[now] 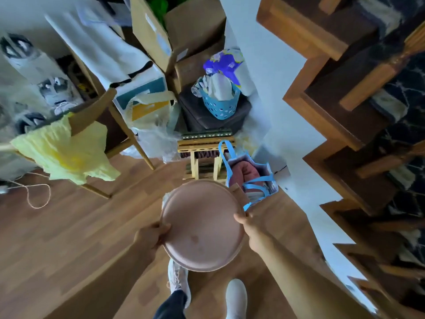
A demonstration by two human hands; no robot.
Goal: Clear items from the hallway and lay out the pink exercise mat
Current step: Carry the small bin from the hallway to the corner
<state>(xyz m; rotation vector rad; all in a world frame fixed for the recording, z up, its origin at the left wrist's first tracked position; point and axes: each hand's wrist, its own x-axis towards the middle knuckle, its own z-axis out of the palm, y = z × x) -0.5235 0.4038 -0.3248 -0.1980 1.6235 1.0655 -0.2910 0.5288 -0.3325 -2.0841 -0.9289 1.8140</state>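
I see wood-plank floor (69, 249) running under me, a white wall (264, 65) ahead to the right, and a wooden staircase (322, 116) with dark treads beyond it. A wooden chair (94, 109) stands at left. The light is soft and even.

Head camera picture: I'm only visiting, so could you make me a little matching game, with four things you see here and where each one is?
Things:
1. round tray
2. blue basket
3. yellow cloth
4. blue-handled bag

Places:
a. hanging on the wooden chair
b. held by the left hand and right hand
c. on the floor beside the white wall
d. on top of the dark stool

Pairs: 1-b, 2-d, 3-a, 4-c.
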